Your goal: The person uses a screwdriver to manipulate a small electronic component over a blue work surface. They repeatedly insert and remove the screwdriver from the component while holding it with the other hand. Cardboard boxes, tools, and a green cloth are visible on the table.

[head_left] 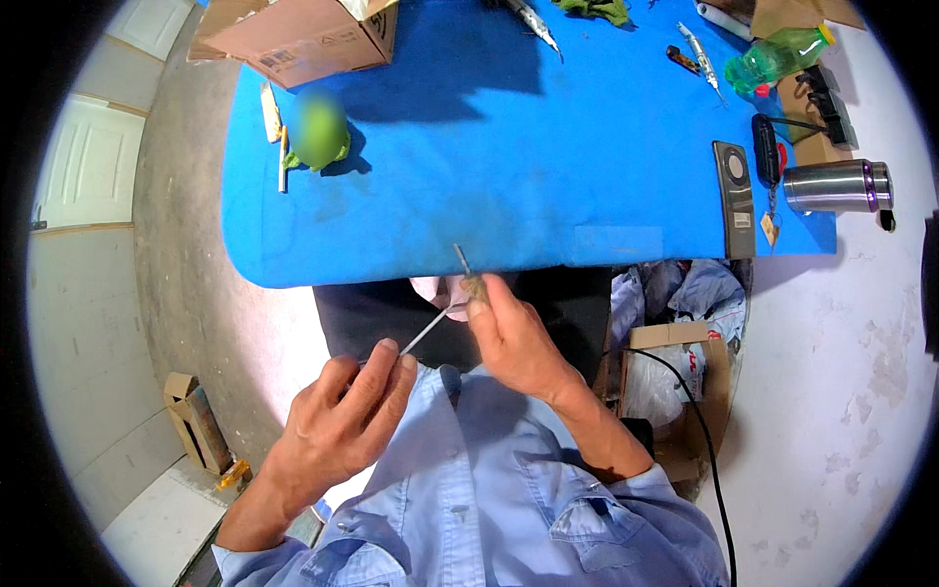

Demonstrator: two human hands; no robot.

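Observation:
My left hand (347,416) is closed on a thin pale metal rod (427,330) that slants up toward my right hand. My right hand (509,338) pinches a small brownish-grey piece (474,287), with a short thin grey shaft (460,256) sticking up from it near the blue table's (440,186) front edge. The upper end of the long rod lies close beside my right thumb; whether the two pieces touch is unclear. Some pink material (430,290) shows under the table edge behind them.
Around the tabletop are a cardboard box (284,39), green blurred object (318,137), pen-like tools (533,24), green bottle (782,59), dark flat device (734,201) and steel flask (831,186). A black cable (699,421) hangs by an open carton (636,391) at lower right.

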